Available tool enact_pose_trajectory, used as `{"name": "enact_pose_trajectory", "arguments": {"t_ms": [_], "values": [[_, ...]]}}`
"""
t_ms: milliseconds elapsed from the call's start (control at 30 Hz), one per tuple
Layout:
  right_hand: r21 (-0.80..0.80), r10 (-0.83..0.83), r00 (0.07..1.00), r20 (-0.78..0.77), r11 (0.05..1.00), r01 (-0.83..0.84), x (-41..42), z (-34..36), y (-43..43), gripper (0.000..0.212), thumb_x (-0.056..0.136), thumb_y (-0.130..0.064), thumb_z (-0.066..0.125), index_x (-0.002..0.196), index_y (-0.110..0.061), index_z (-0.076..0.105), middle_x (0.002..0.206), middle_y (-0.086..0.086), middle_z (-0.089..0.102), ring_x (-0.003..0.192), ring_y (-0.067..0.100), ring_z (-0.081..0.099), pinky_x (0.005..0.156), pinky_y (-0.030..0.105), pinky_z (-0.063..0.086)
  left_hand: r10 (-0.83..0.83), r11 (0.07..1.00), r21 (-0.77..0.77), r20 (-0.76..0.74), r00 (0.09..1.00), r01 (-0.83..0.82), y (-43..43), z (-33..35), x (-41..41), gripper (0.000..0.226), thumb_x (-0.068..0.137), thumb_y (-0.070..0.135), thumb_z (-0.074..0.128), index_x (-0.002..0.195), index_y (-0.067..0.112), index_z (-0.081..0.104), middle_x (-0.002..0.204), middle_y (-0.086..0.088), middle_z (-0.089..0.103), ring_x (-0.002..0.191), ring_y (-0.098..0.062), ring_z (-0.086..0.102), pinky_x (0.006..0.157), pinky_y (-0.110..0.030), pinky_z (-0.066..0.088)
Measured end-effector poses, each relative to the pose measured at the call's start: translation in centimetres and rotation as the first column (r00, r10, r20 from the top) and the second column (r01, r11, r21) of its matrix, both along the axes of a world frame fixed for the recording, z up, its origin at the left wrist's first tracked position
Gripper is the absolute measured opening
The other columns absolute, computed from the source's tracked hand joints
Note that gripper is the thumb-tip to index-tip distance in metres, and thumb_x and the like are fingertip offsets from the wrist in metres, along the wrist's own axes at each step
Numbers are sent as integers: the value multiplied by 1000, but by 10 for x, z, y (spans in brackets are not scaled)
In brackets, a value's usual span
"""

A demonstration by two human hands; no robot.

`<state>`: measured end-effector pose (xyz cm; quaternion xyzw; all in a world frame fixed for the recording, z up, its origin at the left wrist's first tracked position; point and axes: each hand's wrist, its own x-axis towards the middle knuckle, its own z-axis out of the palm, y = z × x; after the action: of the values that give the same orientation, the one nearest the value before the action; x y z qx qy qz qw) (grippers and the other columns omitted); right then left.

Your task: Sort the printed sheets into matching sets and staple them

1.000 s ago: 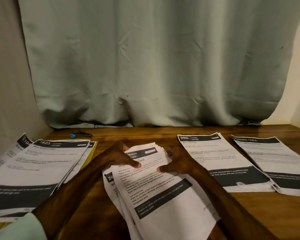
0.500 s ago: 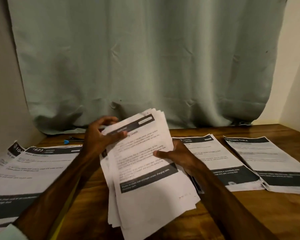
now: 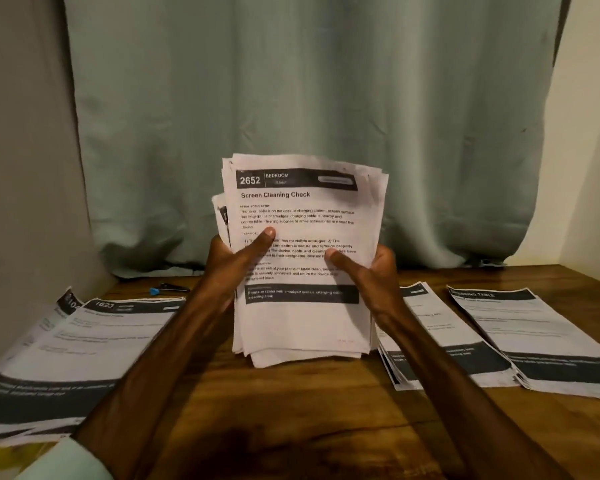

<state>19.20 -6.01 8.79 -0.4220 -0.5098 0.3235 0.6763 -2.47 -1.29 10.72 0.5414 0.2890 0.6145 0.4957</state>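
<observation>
To my left the sorted piles [image 3: 84,341] lie flat, unchanged. My left hand [image 3: 232,268] grips the near-left edge of the unsorted stack [image 3: 302,320], thumb across its face. A second ago that stack lay fanned on the table [image 3: 291,410]; now it stands upright at the middle, sheet 2652 facing me. My right hand [image 3: 368,271] clasps its right edge. Beyond it the right-hand piles [image 3: 541,334] wait. I reckon I'm squaring the stack before sorting further.

Two: left hand [image 3: 227,271], right hand [image 3: 373,273]. One held stack [image 3: 302,216]. Four table piles [image 3: 84,341]. One tool [image 3: 169,289].
</observation>
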Motion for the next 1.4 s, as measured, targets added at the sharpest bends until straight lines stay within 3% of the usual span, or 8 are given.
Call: {"name": "enact_pose_trajectory", "arguments": {"t_ms": [133, 333, 600, 767, 967, 1200, 1333, 1400], "values": [[63, -43, 999, 30, 997, 41, 0, 6, -13, 33, 85, -18, 80, 102, -30, 54, 97, -9, 68, 83, 11, 72, 61, 18, 59, 26, 999, 40, -12, 1000, -26, -16, 8, 0, 42, 72, 29, 82, 109, 16, 66, 100, -5, 79, 90, -25, 77, 66, -34, 62], [-8, -24, 999, -26, 1000, 24, -1, -17, -24, 42, 78, -23, 85, 112, -24, 59, 105, -1, 72, 91, 19, 74, 64, 23, 60, -38, 998, -59, 2, 999, 38, -33, -12, -2, 47, 82, 29, 82, 121, 15, 62, 109, -8, 77, 94, -30, 76, 76, -48, 62], [-25, -47, 997, -57, 999, 45, -3, 4, -27, 36, 81, -28, 83, 98, -33, 52, 97, -9, 67, 81, 8, 68, 52, 15, 53, 38, 999, -4, 23, 999, -38, -40, 8, 6, 34, 87, 30, 78, 116, 16, 65, 99, -6, 79, 88, -28, 77, 69, -42, 63], [-10, -45, 998, -36, 999, 45, -2, 16, -24, 47, 80, -35, 83, 113, -29, 51, 97, -14, 64, 83, 5, 66, 60, 16, 51, 66, 998, 28, -65, 996, -65, -43, 12, 10, 23, 88, 30, 76, 106, 21, 63, 83, 10, 78, 75, -13, 77, 55, -22, 57], [-75, -11, 999, 38, 997, 13, 2, 5, -22, 33, 78, -35, 83, 102, -27, 61, 91, -11, 73, 80, 9, 75, 56, 17, 55, 58, 997, -50, -109, 992, -64, -44, -9, 9, 30, 83, 32, 81, 105, 21, 64, 85, 7, 79, 74, -13, 77, 55, -24, 58], [-176, 14, 1000, -1, 984, -14, 1, -29, -29, 50, 68, -46, 84, 107, -25, 62, 90, -6, 77, 79, 13, 77, 63, 29, 59, 115, 992, -37, -162, 980, -123, -37, -20, 10, 27, 86, 33, 77, 105, 16, 68, 88, 1, 79, 78, -20, 78, 58, -29, 61], [-109, 39, 994, -100, 993, -50, 5, -21, -26, 32, 85, -34, 78, 110, -26, 61, 100, -2, 78, 85, 17, 77, 71, 36, 62, 151, 988, -7, -189, 970, -155, -31, -16, 11, 22, 88, 32, 75, 100, 15, 68, 91, -4, 79, 75, -20, 77, 56, -27, 60], [-79, 52, 997, -52, 995, -56, 7, -12, -25, 18, 91, -27, 72, 106, -24, 63, 92, -6, 78, 78, 11, 76, 62, 26, 60, 152, 987, -15, -183, 971, -157, -29, -14, 10, 23, 89, 32, 75, 101, 14, 69, 90, -4, 79, 74, -19, 77, 55, -25, 59]]}}
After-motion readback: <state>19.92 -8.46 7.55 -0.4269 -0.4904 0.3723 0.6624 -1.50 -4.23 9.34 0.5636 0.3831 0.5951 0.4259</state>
